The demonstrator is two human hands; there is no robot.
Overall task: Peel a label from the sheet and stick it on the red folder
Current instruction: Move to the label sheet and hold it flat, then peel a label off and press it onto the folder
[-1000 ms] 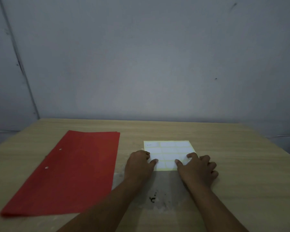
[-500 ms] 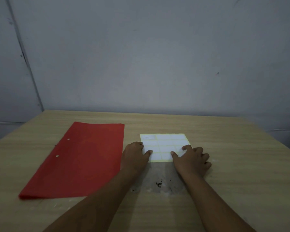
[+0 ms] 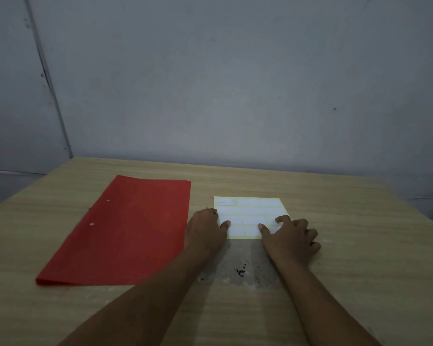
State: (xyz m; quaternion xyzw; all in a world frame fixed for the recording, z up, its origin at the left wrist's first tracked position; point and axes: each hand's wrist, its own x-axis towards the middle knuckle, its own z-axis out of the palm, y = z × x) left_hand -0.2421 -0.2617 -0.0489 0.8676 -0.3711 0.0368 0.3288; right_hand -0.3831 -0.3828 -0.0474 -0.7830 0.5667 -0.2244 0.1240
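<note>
Nearest the camera, 2 bare forearms reach in from 6 o'clock across the table, a pale wood-grain top. Between them lies a worn grey patch with a few black marks on it.

Beyond that, both hands rest on the near edge of the sheet. The left hand covers the sheet's 8 o'clock corner — thumb stretched out flat on the paper, the other fingers curled along the left edge. The right hand sits at the 4 o'clock corner, thumb and forefinger spread apart and pressed down on the labels, the remaining fingers loosely fanned on the table. Whether any label edge is lifted, I cannot tell.

The sheet lies flat, white labels in rows on yellowish backing. At 9 o'clock from it, just beside the left hand, the folder lies closed and flat, with 2 small metal studs near its left edge.

Farthest off, at 12 o'clock, a plain grey wall rises behind the table.
</note>
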